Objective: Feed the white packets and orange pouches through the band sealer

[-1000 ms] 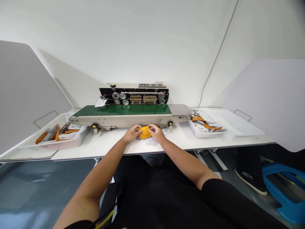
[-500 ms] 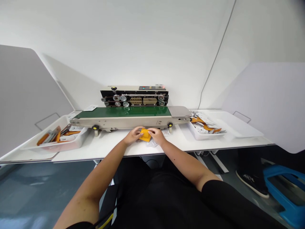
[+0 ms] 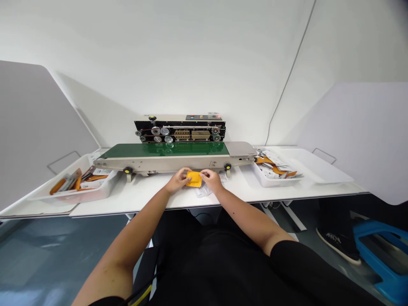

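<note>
- Right, both hands are on it: the left hand (image 3: 177, 181) pinches the left edge of the orange pouch (image 3: 194, 179), the right hand (image 3: 211, 180) pinches the right edge, each grip closed on it.
- The pouch hangs between the two grips, just above the table (image 3: 143, 199), just near of the sealing machine (image 3: 165, 149).
- Neither hand is nearer.
- It is flat, almost square, the longer run going left to right; which edge is open I can't tell.
- White packets (image 3: 204, 191) lie beneath the right hand.

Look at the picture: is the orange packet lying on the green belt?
No, the left hand and right hand hold the orange packet over the white table, in front of the green belt.
</note>
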